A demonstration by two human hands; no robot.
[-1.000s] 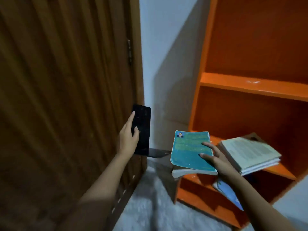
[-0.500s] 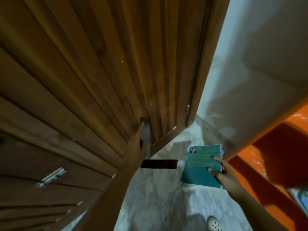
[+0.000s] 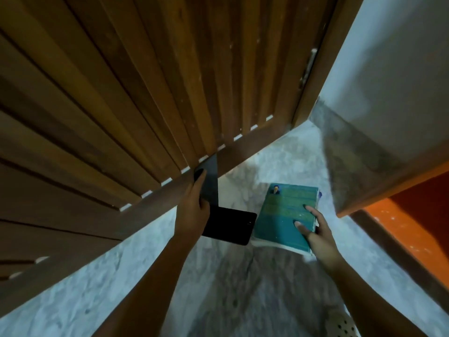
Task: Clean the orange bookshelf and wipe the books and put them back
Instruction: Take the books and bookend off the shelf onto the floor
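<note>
My left hand (image 3: 194,203) grips a flat black device (image 3: 230,226) that looks bent into an L, its upright part against the foot of the wooden door. My right hand (image 3: 315,237) holds a teal-covered book (image 3: 284,210) by its right edge, fingers spread on the cover, low over the marble floor. I cannot tell whether the book touches the floor. Only a corner of the orange bookshelf (image 3: 413,215) shows at the right edge; its shelves and other books are out of view.
A slatted brown wooden door (image 3: 145,93) fills the upper left. A pale wall (image 3: 388,81) with a grey skirting runs to the bookshelf. Mottled grey-white floor (image 3: 243,288) lies below. A perforated shoe (image 3: 345,324) shows at the bottom right.
The view has tilted down from the shelves to the floor. Both hands have come down, the black device to the door's foot and the teal book close to the floor.
</note>
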